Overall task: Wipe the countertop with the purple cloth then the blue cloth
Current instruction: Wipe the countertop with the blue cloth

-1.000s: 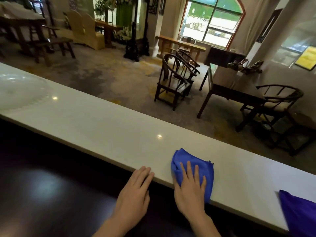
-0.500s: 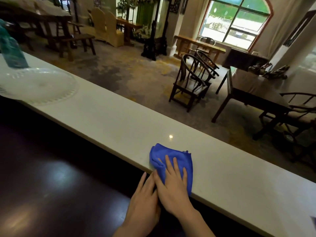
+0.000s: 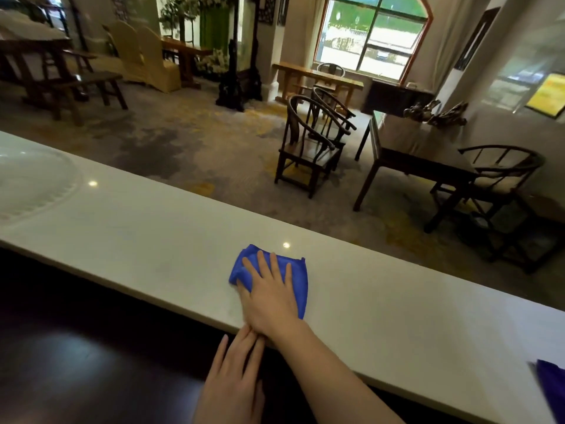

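Note:
A long white countertop [image 3: 159, 240] runs from the left to the lower right. On it, near its front edge, lies the folded blue cloth [image 3: 298, 280]. My right hand [image 3: 269, 296] presses flat on the blue cloth with fingers spread. My left hand [image 3: 235, 384] rests flat on the dark lower surface, its fingertips at the countertop's front edge beside my right wrist. A corner of the purple cloth [image 3: 552, 384] shows on the countertop at the far right edge of the view.
A clear glass plate [image 3: 33, 185] sits on the countertop at the far left. A dark glossy lower surface [image 3: 76, 362] lies in front of the countertop. Beyond the counter are dark wooden chairs [image 3: 308, 148] and a table [image 3: 412, 151] on carpet.
My right hand has slid the blue cloth leftward along the countertop and now farther from the front edge. My left hand has drawn in beside my right wrist.

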Available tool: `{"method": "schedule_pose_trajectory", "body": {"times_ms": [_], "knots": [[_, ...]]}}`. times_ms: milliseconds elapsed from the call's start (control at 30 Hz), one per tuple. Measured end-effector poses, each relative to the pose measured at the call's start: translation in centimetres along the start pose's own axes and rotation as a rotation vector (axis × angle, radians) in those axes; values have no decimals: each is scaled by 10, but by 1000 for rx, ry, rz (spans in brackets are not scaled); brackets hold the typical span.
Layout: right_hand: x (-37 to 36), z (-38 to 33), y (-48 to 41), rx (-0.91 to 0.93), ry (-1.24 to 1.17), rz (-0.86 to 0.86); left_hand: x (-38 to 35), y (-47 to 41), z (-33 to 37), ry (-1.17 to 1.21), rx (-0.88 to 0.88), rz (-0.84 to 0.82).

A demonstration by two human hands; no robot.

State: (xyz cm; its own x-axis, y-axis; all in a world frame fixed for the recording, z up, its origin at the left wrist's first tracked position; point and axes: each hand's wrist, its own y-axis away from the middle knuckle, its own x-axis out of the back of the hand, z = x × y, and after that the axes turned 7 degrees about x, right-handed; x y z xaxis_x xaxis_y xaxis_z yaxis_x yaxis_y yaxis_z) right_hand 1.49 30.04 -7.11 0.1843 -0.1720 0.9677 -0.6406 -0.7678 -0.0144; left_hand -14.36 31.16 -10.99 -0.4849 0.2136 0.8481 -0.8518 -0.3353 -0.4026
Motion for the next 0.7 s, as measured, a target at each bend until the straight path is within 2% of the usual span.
{"method": "schedule_pose_trajectory", "body": {"times_ms": [300, 600, 700], "knots": [[8, 25, -47, -77, 33, 13, -3, -8, -5, -30, -14, -26], [28, 93, -20, -216, 57, 40, 5, -11, 7, 61, -2, -83], [37, 130, -1, -289, 74, 47, 14, -12, 19, 167, 39, -139]]}}
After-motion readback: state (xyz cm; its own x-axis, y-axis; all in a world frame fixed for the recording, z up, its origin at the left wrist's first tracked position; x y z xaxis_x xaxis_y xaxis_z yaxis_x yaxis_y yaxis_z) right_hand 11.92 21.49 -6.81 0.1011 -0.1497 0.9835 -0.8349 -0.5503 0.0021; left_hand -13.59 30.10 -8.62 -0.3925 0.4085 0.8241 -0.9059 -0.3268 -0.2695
